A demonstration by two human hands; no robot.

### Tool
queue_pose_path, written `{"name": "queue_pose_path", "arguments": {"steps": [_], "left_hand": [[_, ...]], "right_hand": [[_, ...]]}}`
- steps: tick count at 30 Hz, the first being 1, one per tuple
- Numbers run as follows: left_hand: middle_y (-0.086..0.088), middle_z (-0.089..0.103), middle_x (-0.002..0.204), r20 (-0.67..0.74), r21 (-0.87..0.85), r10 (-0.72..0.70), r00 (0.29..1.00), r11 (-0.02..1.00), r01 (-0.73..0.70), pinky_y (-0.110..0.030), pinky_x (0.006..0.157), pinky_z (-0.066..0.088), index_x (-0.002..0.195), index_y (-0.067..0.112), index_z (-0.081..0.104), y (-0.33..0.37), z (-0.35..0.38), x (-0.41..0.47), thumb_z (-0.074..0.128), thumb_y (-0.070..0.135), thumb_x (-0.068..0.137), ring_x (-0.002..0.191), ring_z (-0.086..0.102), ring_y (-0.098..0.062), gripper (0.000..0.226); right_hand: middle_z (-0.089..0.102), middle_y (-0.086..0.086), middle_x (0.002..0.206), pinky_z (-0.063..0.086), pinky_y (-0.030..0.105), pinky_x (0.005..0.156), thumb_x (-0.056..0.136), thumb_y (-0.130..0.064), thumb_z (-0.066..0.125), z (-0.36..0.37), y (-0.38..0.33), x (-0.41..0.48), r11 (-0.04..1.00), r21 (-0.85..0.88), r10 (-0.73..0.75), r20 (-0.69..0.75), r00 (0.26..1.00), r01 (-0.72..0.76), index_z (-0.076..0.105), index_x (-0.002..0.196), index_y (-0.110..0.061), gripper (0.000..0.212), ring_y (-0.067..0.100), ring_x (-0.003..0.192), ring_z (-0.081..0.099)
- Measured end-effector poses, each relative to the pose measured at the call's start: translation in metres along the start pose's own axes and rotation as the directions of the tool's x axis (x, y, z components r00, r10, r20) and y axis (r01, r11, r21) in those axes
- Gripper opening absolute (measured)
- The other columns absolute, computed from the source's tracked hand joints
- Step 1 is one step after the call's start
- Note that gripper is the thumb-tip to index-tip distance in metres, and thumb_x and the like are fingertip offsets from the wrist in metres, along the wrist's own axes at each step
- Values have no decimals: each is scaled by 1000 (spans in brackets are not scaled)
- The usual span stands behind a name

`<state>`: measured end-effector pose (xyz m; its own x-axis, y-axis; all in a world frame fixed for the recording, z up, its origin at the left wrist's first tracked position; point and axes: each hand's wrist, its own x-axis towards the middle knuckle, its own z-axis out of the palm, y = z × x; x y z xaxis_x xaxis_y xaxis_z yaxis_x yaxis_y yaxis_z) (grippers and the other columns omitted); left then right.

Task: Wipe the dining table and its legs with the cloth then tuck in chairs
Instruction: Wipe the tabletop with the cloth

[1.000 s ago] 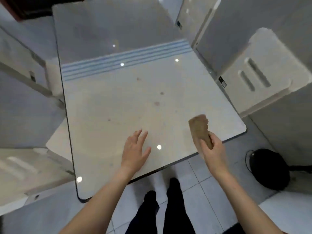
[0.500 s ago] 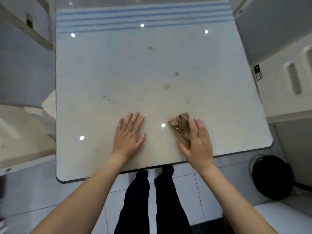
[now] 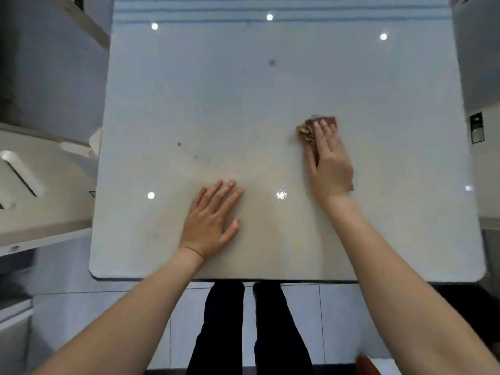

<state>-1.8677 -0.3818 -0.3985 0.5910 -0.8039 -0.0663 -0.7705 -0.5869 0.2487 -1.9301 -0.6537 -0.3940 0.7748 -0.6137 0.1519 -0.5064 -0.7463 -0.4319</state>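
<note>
Head view: cloth point(image 3: 307, 132) under flat right hand point(image 3: 330, 163), long axis near-to-far.

Probably a home dining area: a glossy pale table point(image 3: 243, 104) mirroring round lights point(image 3: 269, 17), white chairs point(image 3: 32, 185) at both sides, light tiled floor point(image 3: 338, 320) beneath
</note>
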Motion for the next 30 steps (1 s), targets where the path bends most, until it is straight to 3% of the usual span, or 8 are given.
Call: {"name": "queue_pose_path", "arguments": {"steps": [8, 10, 13, 16, 21, 24, 26, 30], "left_hand": [[3, 34, 153, 69, 9, -28, 997, 1000, 28, -40, 118, 18, 145, 26, 37, 2, -6, 0, 43, 43, 86, 142, 29, -19, 61], [3, 35, 152, 54, -3, -26, 998, 1000, 26, -40, 117, 19, 145, 25, 37, 1, -5, 0, 43, 42, 86, 142, 29, -19, 61], [3, 35, 152, 51, -10, -25, 998, 1000, 25, -42, 117, 21, 145, 26, 36, 0, -3, -1, 45, 41, 86, 142, 28, -18, 62], [3, 36, 152, 47, -17, -16, 999, 1000, 17, -41, 117, 21, 145, 25, 38, 1, -3, 0, 46, 41, 86, 142, 29, -18, 62], [4, 36, 152, 73, -16, -22, 997, 1000, 23, -41, 117, 21, 145, 26, 37, 2, -5, 1, 45, 42, 85, 142, 29, -18, 62], [4, 36, 152, 88, -12, -21, 996, 1000, 23, -41, 117, 21, 145, 26, 37, 2, -7, 1, 44, 43, 85, 142, 30, -19, 62], [3, 36, 152, 80, -23, -25, 996, 999, 27, -40, 117, 20, 144, 25, 38, 2, -7, 1, 43, 43, 86, 141, 30, -18, 62], [3, 37, 151, 73, -52, -23, 997, 998, 27, -43, 116, 24, 144, 25, 38, 0, -5, 1, 44, 43, 86, 141, 30, -18, 61]], "right_hand": [[50, -2, 143, 43, 37, 106, 99, -25, 49, -34, 3, -161, 788, 138, -614, 255, 747, 600, 55, 136, -18, 38, 17, 136, 43], [50, 2, 143, 45, 41, 103, 95, -22, 52, -48, 44, -144, 843, 91, -536, 245, 808, 531, 55, 135, -16, 40, 19, 137, 43], [48, 4, 145, 41, 41, 106, 96, -23, 50, -46, 74, -81, 991, 11, -135, 92, 987, 135, 53, 137, -14, 43, 21, 137, 41], [47, 6, 146, 37, 38, 110, 96, -25, 45, -18, 41, -20, 1000, 15, 27, 2, 1000, -27, 50, 139, -13, 45, 25, 139, 38], [50, 2, 144, 38, 38, 110, 95, -23, 57, 9, -25, -63, 964, 70, -260, 74, 963, 255, 54, 136, -16, 42, 21, 137, 42], [48, -1, 145, 38, 36, 111, 93, -20, 59, -23, 9, -119, 828, 93, -559, 216, 801, 553, 54, 137, -17, 44, 18, 138, 41], [49, -1, 144, 41, 38, 108, 93, -20, 56, -51, 56, -126, 820, 38, -562, 235, 793, 571, 54, 136, -16, 43, 18, 137, 42], [47, 3, 146, 45, 43, 103, 97, -26, 45, -86, 139, -94, 996, -89, 22, 11, 1000, -21, 53, 137, -14, 43, 21, 137, 41]]}}
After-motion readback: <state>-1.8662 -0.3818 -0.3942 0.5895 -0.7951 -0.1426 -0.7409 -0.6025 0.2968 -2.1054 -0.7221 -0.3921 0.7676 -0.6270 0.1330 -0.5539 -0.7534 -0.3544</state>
